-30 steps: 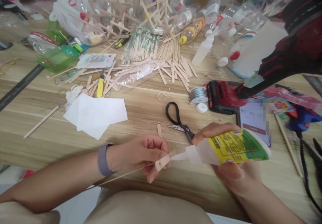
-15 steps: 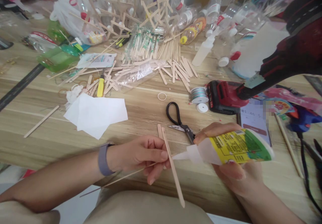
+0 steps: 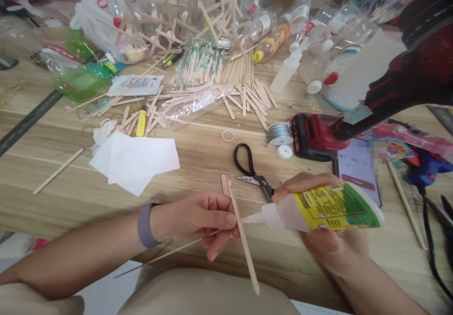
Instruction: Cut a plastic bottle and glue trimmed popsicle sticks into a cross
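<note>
My left hand (image 3: pixel 208 218) pinches wooden craft sticks (image 3: pixel 247 253) near the table's front edge. One long stick slants down towards me, and another stick end (image 3: pixel 224 184) shows behind it. A thin wooden skewer (image 3: pixel 173 252) runs out from under the same fingers to the lower left. My right hand (image 3: pixel 329 239) is wrapped round a glue bottle (image 3: pixel 322 206) with a yellow and green label, tipped on its side. Its pointed nozzle reaches the sticks beside my left fingertips; whether glue comes out cannot be seen. Black-handled scissors (image 3: pixel 253 168) lie just beyond the bottle.
White paper sheets (image 3: pixel 138 159) lie at left, near a yellow-handled screwdriver (image 3: pixel 141 120). A red cordless tool (image 3: pixel 318 135), a spool (image 3: pixel 280 134) and a phone (image 3: pixel 357 164) are at right. Loose sticks (image 3: pixel 253 102) and plastic bottles (image 3: pixel 262 27) crowd the back.
Almost nothing differs. The lower end of the long craft stick has shifted slightly down and left, and the glue bottle has turned a little in my right hand.
</note>
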Available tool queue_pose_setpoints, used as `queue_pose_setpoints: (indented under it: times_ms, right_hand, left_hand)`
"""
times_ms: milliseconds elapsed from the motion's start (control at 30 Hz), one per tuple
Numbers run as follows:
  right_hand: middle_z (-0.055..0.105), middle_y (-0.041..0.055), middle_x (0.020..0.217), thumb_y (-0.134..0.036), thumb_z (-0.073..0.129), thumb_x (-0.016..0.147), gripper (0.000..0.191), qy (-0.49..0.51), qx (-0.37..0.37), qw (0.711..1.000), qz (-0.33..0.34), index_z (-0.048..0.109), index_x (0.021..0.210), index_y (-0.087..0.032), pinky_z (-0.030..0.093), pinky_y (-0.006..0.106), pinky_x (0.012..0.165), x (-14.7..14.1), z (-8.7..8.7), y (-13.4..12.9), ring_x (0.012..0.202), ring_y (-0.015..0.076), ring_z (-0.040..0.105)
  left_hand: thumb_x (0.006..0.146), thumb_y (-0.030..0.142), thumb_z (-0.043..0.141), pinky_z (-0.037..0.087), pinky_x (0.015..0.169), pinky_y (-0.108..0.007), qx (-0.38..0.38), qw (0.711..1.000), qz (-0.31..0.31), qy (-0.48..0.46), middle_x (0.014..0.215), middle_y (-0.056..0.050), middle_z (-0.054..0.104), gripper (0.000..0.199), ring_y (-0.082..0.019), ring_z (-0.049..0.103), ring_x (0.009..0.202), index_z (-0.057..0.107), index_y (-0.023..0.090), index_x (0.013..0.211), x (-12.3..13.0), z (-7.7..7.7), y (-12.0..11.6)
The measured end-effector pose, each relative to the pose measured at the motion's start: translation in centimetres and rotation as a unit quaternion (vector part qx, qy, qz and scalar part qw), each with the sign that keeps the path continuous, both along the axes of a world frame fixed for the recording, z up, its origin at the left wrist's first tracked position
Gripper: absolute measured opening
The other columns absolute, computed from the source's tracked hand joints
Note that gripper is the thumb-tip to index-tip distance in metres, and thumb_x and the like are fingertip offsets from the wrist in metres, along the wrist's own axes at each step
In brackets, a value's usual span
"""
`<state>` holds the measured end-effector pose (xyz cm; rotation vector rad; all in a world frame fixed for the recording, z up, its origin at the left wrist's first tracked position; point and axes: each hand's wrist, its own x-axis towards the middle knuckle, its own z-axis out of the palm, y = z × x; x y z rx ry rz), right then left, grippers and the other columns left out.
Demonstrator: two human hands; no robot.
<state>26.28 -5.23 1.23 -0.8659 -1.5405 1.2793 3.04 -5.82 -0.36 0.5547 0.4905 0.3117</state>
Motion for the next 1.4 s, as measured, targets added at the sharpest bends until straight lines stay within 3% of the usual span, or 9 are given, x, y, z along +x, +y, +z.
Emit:
queue_pose_setpoints:
  times_ms: [600,967,1400]
  right_hand:
    - [0.064,0.0044,0.087,-0.065,0.069,0.075,0.044,-0.004,0.008,1.0,-0.007,0.063,0.104,-0.033,0.043,0.035,0.056,-0.07,-0.1,0.09,0.071,0.0224,0.057]
    - [0.066,0.0031,0.088,-0.062,0.071,0.075,0.043,-0.013,0.015,1.0,-0.017,0.063,0.104,-0.032,0.049,0.033,0.056,-0.27,0.3,0.13,0.069,0.0201,0.061]
    - [0.063,0.0031,0.091,-0.061,0.071,0.075,0.045,0.017,-0.024,1.0,-0.001,0.062,0.107,-0.031,0.051,0.03,0.056,0.05,0.06,0.11,0.071,0.0189,0.061]
  left_hand:
    - [0.073,0.052,0.077,0.03,0.037,-0.017,0.003,1.0,0.014,0.007,0.047,0.003,0.061,0.041,-0.008,0.052,0.039,0.061,0.014,0.078,0.19,-0.22,0.0]
    - [0.075,0.051,0.076,0.03,0.039,-0.017,0.017,1.0,0.007,0.016,0.047,0.005,0.061,0.039,-0.007,0.053,0.039,0.061,0.016,0.077,0.21,-0.32,-0.01]
    - [0.076,0.053,0.074,0.03,0.039,-0.018,0.025,1.0,0.017,0.004,0.048,0.003,0.06,0.041,-0.007,0.049,0.038,0.063,0.014,0.081,0.11,-0.21,0.1]
